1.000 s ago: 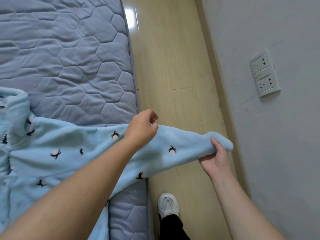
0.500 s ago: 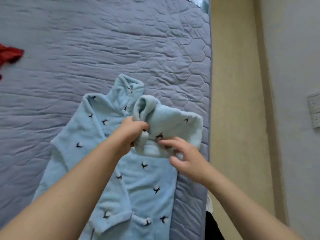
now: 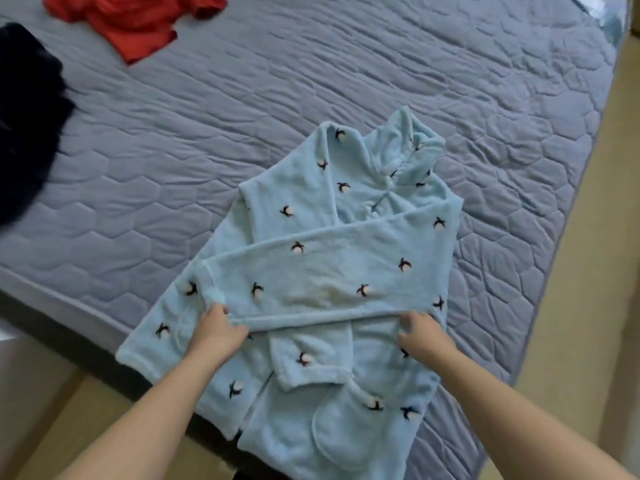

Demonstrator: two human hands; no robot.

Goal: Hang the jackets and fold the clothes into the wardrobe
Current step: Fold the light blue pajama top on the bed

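A light blue fleece top [image 3: 332,271] with small dark-and-white motifs lies face up near the corner of a grey quilted mattress [image 3: 311,81]. Both sleeves are folded across its chest, the right one lying on top. My left hand [image 3: 216,332] pinches the lower edge of that sleeve near its cuff. On the same edge, close to the garment's right side, my right hand [image 3: 420,332] rests with its fingers curled. The hem with a pocket hangs over the mattress edge toward me.
A red garment [image 3: 135,19] lies crumpled at the mattress's far left. A dark fuzzy garment [image 3: 24,116] sits at the left edge. Wooden floor [image 3: 616,237] runs along the right side of the bed and below the near corner.
The right sleeve, earlier stretched out over the floor, has been carried over and laid flat across the chest. My view has swung left over the bed, and both hands now sit at the sleeve's lower edge.
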